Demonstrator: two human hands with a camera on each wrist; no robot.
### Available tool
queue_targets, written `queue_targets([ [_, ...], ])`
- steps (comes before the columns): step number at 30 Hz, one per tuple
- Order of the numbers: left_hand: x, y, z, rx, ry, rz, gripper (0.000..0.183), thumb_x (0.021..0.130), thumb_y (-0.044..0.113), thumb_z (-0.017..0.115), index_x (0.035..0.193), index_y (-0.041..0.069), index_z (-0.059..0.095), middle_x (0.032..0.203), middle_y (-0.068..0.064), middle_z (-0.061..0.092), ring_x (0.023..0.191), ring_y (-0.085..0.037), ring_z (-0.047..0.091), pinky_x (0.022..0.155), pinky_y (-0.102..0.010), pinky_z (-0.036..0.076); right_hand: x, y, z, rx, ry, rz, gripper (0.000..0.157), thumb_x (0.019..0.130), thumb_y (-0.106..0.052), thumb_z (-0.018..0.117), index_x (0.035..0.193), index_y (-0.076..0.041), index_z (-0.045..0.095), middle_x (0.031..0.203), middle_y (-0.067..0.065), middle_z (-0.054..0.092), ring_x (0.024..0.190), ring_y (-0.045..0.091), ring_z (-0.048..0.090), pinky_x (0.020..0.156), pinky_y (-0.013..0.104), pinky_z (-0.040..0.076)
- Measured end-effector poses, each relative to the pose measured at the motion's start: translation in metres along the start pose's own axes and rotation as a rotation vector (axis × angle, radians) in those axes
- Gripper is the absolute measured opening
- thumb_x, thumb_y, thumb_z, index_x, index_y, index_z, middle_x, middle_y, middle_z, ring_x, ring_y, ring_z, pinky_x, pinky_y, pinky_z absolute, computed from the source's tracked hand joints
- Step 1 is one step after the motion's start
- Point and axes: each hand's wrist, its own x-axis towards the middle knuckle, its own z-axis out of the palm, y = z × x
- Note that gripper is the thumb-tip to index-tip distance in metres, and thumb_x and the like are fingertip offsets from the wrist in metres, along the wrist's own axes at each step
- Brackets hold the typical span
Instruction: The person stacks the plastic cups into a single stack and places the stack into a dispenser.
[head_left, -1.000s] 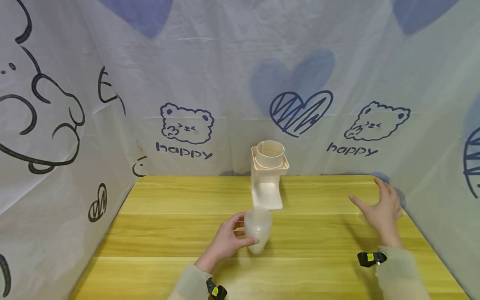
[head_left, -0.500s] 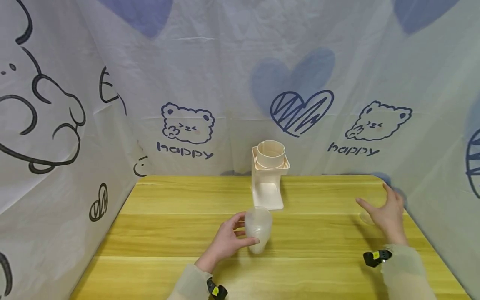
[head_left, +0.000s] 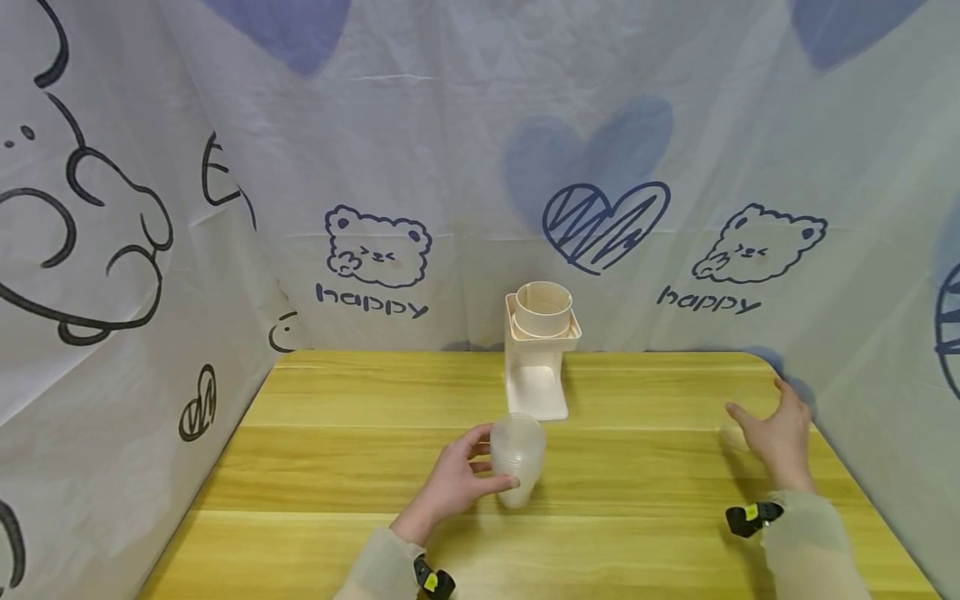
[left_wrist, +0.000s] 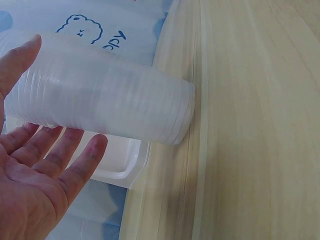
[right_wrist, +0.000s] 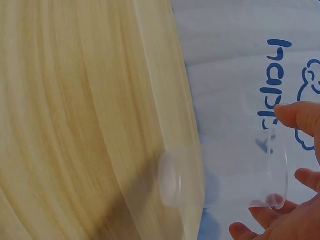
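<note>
You are working at the wooden table [head_left: 360, 467] in front of the cream cup dispenser [head_left: 538, 350]. Your left hand [head_left: 450, 483] is curling round the stack of clear cups [head_left: 516, 458]; keep it upright. Your right hand [head_left: 776, 433] is lightly pinching a single clear cup [right_wrist: 225, 175] standing near the table's right edge.

Stack of translucent cups [head_left: 517, 462] upright, gripped in left hand [head_left: 450, 487]. Single clear cup [right_wrist: 227, 172] upright on the desk, between right hand [head_left: 776, 429] fingers.
</note>
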Motion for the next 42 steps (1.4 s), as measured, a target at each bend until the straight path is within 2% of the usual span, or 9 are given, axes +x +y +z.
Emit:
queue_targets([
  [4,0.0,-0.001,0.0,-0.005,-0.002,-0.006,0.064,0.079,0.005,0.082,0.135,-0.001,0.051,0.12,-0.018,0.06,0.107,-0.039,0.061,0.093,-0.05,0.051,0.001,0.003,0.001,0.009,0.005,0.027,0.09,0.096,-0.038,0.06,0.155,0.001,0.005,0.149,0.039,0.01,0.133,0.055,0.022,0.103,0.067,0.03],
  [12,0.001,-0.001,0.0,-0.004,-0.003,-0.004,0.064,0.079,0.005,0.082,0.135,-0.001,0.051,0.12,-0.018,0.06,0.107,-0.039,0.061,0.093,-0.05,0.051,0.002,0.008,0.002,0.03,0.006,0.061,0.096,0.094,-0.048,0.058,0.155,0.002,0.003,0.146,0.039,0.017,0.129,0.055,0.031,0.1,0.065,0.036],
  [22,0.0,0.0,0.001,-0.009,-0.005,-0.012,0.065,0.079,0.005,0.082,0.136,-0.001,0.051,0.12,-0.018,0.06,0.108,-0.04,0.06,0.093,-0.05,0.051,0.002,0.011,-0.001,0.116,-0.01,0.144,0.103,0.091,-0.052,0.06,0.155,0.002,0.0,0.151,0.036,0.019,0.133,0.053,0.03,0.103,0.063,0.035],
  [31,-0.001,0.002,0.0,0.001,0.0,-0.005,0.064,0.079,0.005,0.083,0.135,-0.001,0.051,0.119,-0.018,0.06,0.108,-0.04,0.06,0.093,-0.052,0.051,0.002,0.014,-0.001,0.13,-0.032,0.172,0.111,0.088,-0.056,0.064,0.155,0.001,-0.003,0.152,0.036,0.017,0.133,0.054,0.029,0.102,0.063,0.036],
  [42,-0.001,0.002,0.001,-0.004,-0.002,-0.005,0.064,0.079,0.005,0.082,0.135,-0.001,0.051,0.119,-0.018,0.06,0.107,-0.041,0.06,0.093,-0.051,0.051,-0.001,0.017,0.002,0.126,-0.042,0.18,0.108,0.089,-0.054,0.063,0.152,0.008,0.002,0.15,0.038,0.02,0.132,0.052,0.031,0.104,0.062,0.035],
])
